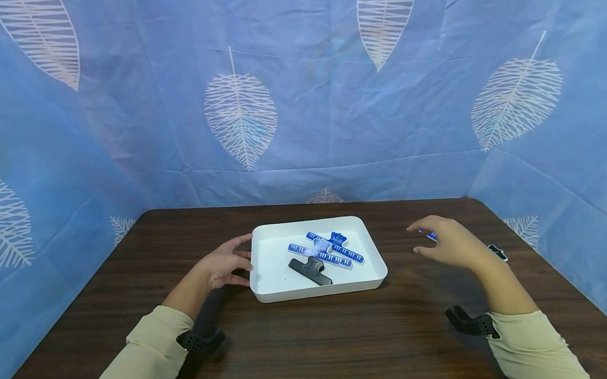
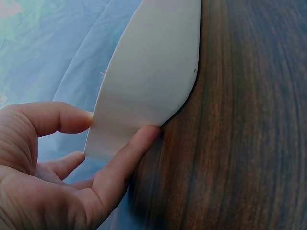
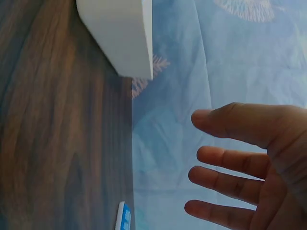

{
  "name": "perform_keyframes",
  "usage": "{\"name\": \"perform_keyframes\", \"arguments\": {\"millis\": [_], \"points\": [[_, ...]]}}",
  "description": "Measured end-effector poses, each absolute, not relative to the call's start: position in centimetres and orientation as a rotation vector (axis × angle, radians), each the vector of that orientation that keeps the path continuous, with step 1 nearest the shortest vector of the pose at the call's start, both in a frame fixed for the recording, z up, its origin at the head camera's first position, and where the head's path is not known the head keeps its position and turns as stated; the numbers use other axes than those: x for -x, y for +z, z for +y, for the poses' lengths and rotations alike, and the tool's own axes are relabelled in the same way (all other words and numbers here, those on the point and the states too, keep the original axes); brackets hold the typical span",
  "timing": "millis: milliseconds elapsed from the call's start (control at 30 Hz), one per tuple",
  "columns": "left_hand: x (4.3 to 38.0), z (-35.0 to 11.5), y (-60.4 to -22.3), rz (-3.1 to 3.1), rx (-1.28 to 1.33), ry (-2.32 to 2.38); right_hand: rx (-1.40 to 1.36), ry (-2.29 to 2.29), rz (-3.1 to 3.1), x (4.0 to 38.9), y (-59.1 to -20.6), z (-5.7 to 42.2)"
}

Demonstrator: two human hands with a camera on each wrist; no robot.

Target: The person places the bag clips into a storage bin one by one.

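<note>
Head view: even, diffuse light; white tray bright, soft shadow on tabletop beside left forearm. Wrist views dimmer; backdrop palest upper left in left-wrist view.

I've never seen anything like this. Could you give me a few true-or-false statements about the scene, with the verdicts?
1. The left hand touches the white tray. True.
2. The right hand grips the tray. False: it is apart from the tray and holds nothing.
3. The black clip lies inside the tray. True.
4. Only one blue clip lies in the tray. False: two blue clips lie there.
5. The tray stands on a dark brown table. True.
6. The cloth behind the table is plain red. False: it is blue with pale leaf shapes.
</note>
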State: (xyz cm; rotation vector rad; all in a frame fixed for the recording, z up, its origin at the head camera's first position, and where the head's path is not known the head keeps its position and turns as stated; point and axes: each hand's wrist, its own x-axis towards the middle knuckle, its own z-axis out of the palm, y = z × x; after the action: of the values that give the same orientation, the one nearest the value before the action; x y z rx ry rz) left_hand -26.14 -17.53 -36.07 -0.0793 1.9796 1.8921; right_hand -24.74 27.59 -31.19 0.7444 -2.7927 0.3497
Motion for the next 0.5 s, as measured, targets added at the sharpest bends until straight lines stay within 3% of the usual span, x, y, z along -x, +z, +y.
{"name": "perform_keyframes", "arguments": {"millis": [500], "points": [[26.1, -17.5, -36.2, 1.979, 0.081, 1.903, -0.583, 0.392, -2.862, 25.9, -32.7, 30.4]]}}
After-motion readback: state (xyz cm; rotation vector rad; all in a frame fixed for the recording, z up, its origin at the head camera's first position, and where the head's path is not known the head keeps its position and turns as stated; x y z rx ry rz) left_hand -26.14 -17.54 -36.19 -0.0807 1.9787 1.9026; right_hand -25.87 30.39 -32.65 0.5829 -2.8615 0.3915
